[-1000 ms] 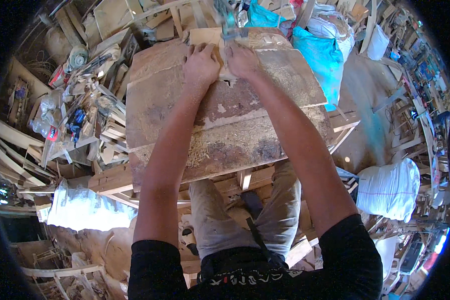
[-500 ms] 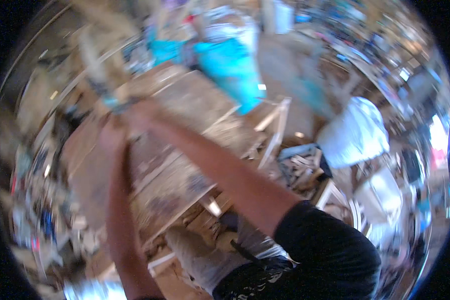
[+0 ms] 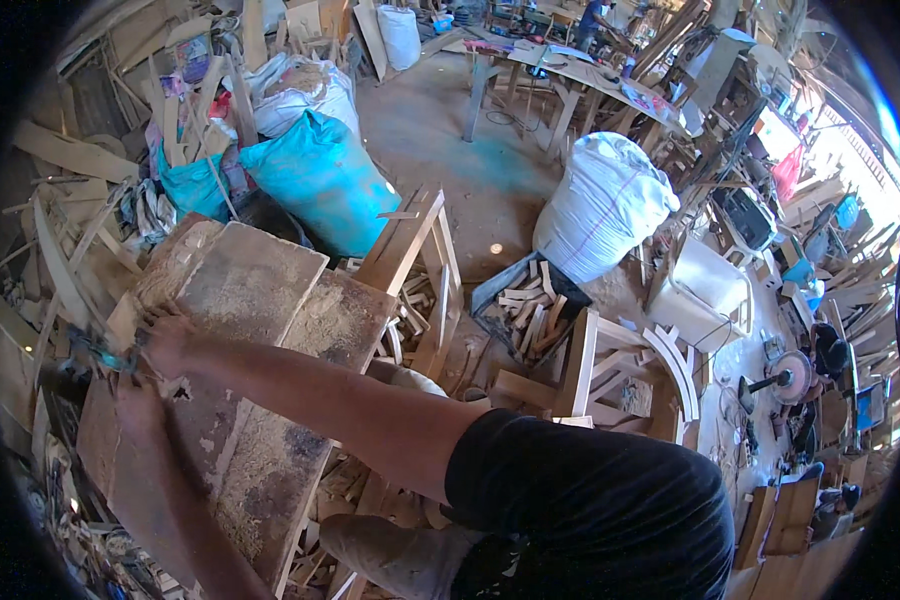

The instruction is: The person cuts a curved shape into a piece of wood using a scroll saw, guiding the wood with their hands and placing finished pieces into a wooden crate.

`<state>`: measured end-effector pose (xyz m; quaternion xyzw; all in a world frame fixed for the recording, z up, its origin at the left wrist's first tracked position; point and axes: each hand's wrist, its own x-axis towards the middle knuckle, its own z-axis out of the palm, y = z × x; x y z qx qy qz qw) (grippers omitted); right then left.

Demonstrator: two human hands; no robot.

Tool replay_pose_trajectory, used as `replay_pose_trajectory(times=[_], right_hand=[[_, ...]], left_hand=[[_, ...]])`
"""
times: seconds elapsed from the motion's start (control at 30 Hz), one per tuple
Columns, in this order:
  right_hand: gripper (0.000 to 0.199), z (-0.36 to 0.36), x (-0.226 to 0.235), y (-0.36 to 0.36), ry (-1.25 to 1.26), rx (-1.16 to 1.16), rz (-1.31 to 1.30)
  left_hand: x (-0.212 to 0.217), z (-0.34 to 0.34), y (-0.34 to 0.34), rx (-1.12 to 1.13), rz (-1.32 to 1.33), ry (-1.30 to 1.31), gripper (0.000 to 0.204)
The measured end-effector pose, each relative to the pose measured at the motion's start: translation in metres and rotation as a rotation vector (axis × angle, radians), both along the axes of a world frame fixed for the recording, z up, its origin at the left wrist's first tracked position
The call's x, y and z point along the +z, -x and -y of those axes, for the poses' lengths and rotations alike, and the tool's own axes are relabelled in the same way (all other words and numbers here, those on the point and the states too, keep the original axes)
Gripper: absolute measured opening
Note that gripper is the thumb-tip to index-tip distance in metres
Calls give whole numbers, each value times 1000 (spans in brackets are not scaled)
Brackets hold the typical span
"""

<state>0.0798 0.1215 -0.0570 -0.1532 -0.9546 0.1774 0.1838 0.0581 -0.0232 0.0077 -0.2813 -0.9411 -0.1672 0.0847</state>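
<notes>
Both of my hands are close together at the left end of a sawdust-strewn wooden worktop. My right hand (image 3: 168, 345) has its fingers bent over the edge of a pale piece of wood (image 3: 123, 318). Just below it, my left hand (image 3: 138, 402) is closed, its fingertips against the lower part of a teal and dark metal fitting (image 3: 108, 356); what it grips is hidden. Beyond the fitting, a long curved wooden strip (image 3: 58, 262) rises. The worktop (image 3: 240, 275) is brown, made of joined boards, with sawdust patches between my arms.
A full turquoise sack (image 3: 320, 185) stands past the worktop's far edge, and a bulging white sack (image 3: 605, 205) is farther right. Wood offcuts fill a dark crate (image 3: 520, 305). Wooden frames (image 3: 580, 365) and a white plastic bin (image 3: 700, 295) stand at the right. A long table (image 3: 570, 65) is at the back.
The view has swung and steadied, so the worktop and my hands now sit farther left in it. My hands stay close together by the teal fitting, and the blur has gone.
</notes>
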Motion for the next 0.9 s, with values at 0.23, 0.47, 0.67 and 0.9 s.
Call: replay_pose_trajectory(times=[0.23, 0.47, 0.67, 0.9], right_hand=[[42, 28, 36, -16, 27, 41, 116], [36, 28, 46, -25, 25, -46, -34], [39, 34, 68, -50, 90, -9, 82], [43, 12, 51, -43, 17, -58, -29]], left_hand=[[-46, 27, 65, -211, -255, -166, 43], [-34, 17, 67, -281, -238, -229, 42], [-33, 21, 49, -248, -222, -225, 41], [-19, 2, 22, -174, -244, -258, 35]])
